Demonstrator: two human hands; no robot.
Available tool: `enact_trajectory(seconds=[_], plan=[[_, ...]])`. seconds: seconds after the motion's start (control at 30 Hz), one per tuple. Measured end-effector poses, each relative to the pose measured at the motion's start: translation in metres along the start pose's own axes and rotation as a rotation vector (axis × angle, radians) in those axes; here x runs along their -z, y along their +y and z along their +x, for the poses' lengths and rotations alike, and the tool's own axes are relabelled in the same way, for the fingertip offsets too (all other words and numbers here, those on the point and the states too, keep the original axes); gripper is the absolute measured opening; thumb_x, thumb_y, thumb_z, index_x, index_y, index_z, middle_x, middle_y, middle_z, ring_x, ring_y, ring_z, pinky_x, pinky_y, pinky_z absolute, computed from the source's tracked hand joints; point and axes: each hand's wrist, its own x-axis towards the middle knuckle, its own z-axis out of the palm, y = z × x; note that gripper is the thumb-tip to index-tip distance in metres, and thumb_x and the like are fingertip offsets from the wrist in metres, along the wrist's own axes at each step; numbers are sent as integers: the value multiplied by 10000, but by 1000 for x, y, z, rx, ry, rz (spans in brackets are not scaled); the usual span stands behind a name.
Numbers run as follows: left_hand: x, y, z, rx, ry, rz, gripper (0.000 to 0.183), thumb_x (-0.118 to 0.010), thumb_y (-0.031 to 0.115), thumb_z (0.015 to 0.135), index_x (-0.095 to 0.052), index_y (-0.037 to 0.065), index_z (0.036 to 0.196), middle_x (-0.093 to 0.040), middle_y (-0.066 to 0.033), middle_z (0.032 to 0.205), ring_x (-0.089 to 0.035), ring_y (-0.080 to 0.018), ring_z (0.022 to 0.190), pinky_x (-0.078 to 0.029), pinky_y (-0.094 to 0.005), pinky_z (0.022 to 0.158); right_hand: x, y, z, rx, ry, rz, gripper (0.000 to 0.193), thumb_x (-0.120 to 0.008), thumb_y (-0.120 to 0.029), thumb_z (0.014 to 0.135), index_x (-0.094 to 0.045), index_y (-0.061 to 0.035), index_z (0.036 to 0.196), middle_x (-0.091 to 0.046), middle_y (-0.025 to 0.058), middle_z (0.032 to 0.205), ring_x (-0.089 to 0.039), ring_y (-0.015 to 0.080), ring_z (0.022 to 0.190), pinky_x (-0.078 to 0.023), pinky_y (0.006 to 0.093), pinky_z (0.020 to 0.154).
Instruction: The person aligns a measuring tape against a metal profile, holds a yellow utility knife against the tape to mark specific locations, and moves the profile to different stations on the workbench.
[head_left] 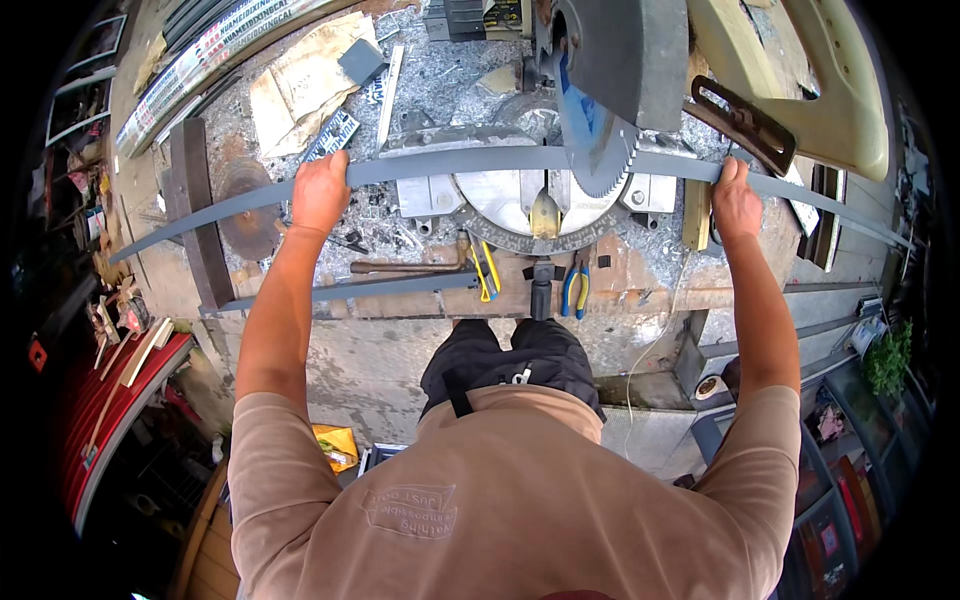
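Note:
A long grey profile bar (460, 163) lies across the mitre saw's base (425, 192), bowed by the lens. My left hand (320, 195) is closed around it, left of the saw. On the other side, my right hand (738, 203) grips the same bar with fingers wrapped over its far edge. Both ends stick out past my hands. Between them the toothed saw blade (605, 165) hangs below its grey guard (640, 60), overlapping the bar in view. Whether the blade touches the bar, I cannot tell.
Near the table's front edge lie an L-shaped wrench (410, 267), a yellow cutter (486, 272), pliers (575, 287) and a grey strip (380, 289). At left are a dark block (193, 215) and rusty disc (248, 208). A cream handled body (845, 90) stands at far right.

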Motion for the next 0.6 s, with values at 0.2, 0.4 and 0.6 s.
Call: enact_trajectory(seconds=[0.2,0.4,0.6], plan=[[1,0,-3,29,-5,16,279,-736,35,827,-661,80,1093,-739,-134,940,-718,-357,928,-524,-482,901,6,-1,3,13,-50,-2,165,-463,-113,1071,-445,-90,1233,-592,196,1223,-756,450,871,-627,573,718],[36,35,1,38,-27,-44,469,-792,116,849,-623,30,1279,-699,-186,1186,-657,-376,1163,-473,-511,1069,3,1,1,0,-61,-39,162,-463,-115,1072,-446,-90,1231,-593,191,1214,-756,451,864,-628,570,709],[37,73,3,-102,-28,-128,563,-777,285,957,-573,-78,1335,-641,-260,1304,-596,-423,1265,-372,-538,1235,0,0,3,21,-49,-30,177,-467,-118,1073,-447,-89,1247,-596,191,1233,-758,449,861,-631,563,707]])
